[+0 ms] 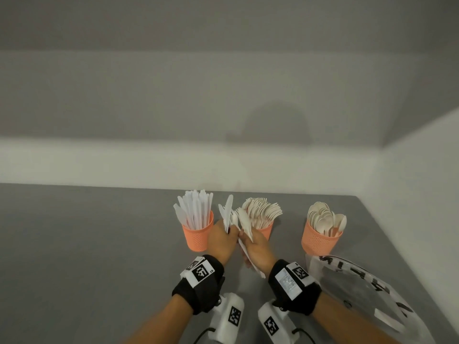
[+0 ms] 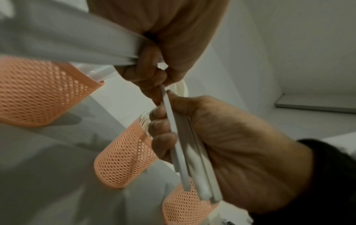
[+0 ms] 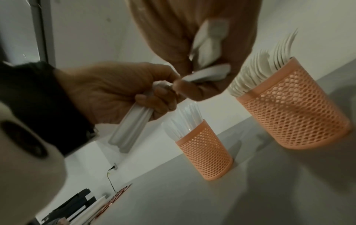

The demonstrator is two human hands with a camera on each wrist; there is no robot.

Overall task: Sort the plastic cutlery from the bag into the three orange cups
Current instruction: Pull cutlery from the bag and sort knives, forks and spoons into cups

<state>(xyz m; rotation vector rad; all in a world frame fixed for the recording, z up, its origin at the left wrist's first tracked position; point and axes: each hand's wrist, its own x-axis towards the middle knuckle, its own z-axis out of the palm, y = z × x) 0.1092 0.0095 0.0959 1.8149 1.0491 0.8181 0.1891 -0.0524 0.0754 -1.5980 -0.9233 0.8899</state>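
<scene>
White plastic knives (image 1: 227,214) stand upright, blades up, gripped in the left hand (image 1: 221,240); the right hand (image 1: 257,252) clutches a cutlery bundle (image 1: 244,223) pointing up-left.

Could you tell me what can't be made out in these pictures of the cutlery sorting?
- The middle orange cup: head view, mostly hidden behind the right hand.
- The kinds of cutlery in the right hand's bundle: head view, pieces overlap; wrist views show mostly handles.
- The left hand and its knives: left wrist view, motion blur.
- The clear bag: head view, cut by the edge; contents unclear.
</scene>
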